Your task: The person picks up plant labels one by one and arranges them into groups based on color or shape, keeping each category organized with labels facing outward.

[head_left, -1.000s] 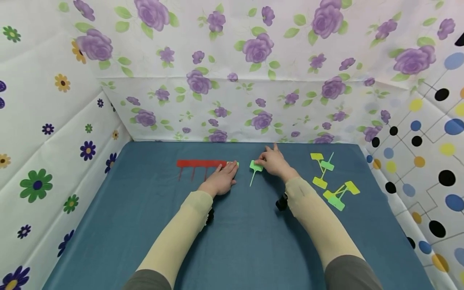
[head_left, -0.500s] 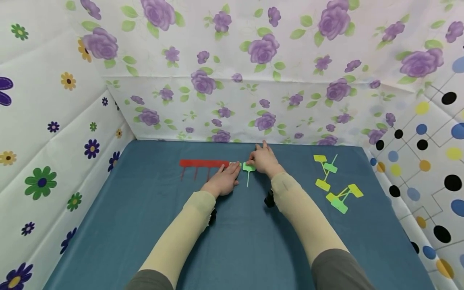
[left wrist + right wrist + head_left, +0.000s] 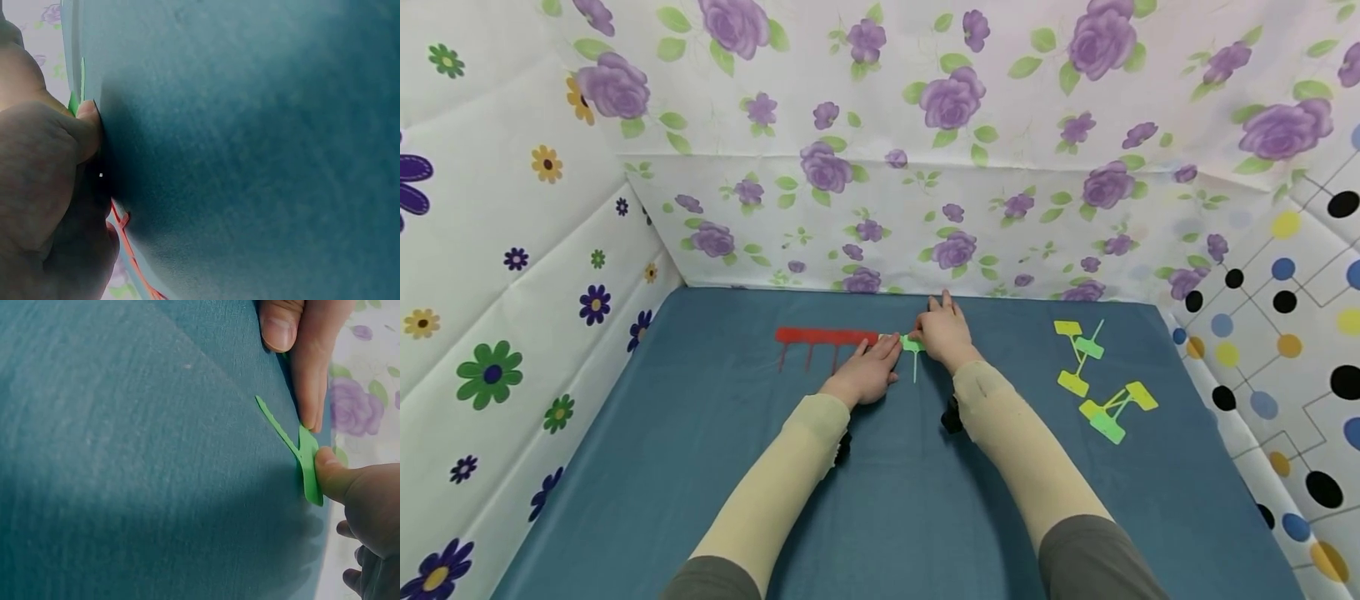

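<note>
Pressing with a straight thumb, the person's right hand [image 3: 947, 335] touches a flat green plastic-looking tag [image 3: 310, 472] with a thin stem, lying on blue cloth [image 3: 902, 500] beside the fingertips of the left hand [image 3: 865, 375]. Those straight fingers rest over the right end of a long red toothed strip [image 3: 823, 336].

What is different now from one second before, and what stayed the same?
The right hand moved left, bringing the green plant tag close beside the left hand's fingertips. The tag's stem, earlier slanted, now points nearly straight toward the person. Nothing was let go. The left hand, the row of red tags and the yellow and green tags stayed put.
</note>
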{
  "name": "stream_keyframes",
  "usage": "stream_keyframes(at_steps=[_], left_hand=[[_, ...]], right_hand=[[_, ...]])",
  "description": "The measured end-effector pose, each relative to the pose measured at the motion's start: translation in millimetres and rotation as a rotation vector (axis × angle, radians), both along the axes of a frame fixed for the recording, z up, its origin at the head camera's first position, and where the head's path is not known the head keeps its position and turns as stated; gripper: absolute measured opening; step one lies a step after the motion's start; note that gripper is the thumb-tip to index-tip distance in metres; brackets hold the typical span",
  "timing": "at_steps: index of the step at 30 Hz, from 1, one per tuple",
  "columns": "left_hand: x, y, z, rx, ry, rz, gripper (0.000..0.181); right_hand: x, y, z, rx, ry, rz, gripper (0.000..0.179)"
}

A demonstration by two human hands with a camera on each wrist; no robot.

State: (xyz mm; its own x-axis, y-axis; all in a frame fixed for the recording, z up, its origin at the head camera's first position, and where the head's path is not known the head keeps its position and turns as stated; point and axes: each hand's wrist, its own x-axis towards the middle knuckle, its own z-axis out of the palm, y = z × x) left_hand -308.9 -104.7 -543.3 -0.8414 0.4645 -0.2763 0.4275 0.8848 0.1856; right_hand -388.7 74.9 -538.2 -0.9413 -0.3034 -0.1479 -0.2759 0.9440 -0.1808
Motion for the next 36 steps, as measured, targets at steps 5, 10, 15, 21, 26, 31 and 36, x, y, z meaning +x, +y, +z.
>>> stream_keyframes(at_steps=[5,10,15,21,26,31,36], left_hand=[[0.1,1.0,0.6,0.003,0.001,-0.004,0.063],[0.5,1.2,0.5,0.021,0.003,-0.001,0.062],[0.3,1.1,1.0,0.025,0.003,0.0,0.062],[0.4,1.6,0.3,0.019,-0.002,0.004,0.063],[1.0,2.8,0.6,0.026,-0.011,0.007,0.063],[1.4,2.7,0.8,0.031,-0.015,0.011,0.063],[0.6,1.6,0.8,0.027,-0.018,0.019,0.063]], right_hand=[[-0.3,-0.1,-1.4,0.022,-0.001,-0.013,0.036],[0.1,0.1,-1.7,0.033,-0.006,-0.025,0.038],[1.3,-0.9,-1.9,0.031,0.007,-0.041,0.037],[1.5,-1.9,-4.6,0.017,0.012,-0.057,0.035],[1.0,-1.9,-6.6,0.02,0.021,-0.058,0.034],[0.7,-2.0,-7.7,0.015,0.019,-0.061,0.034],[0.0,-1.9,-10.2,0.012,0.019,-0.064,0.034]])
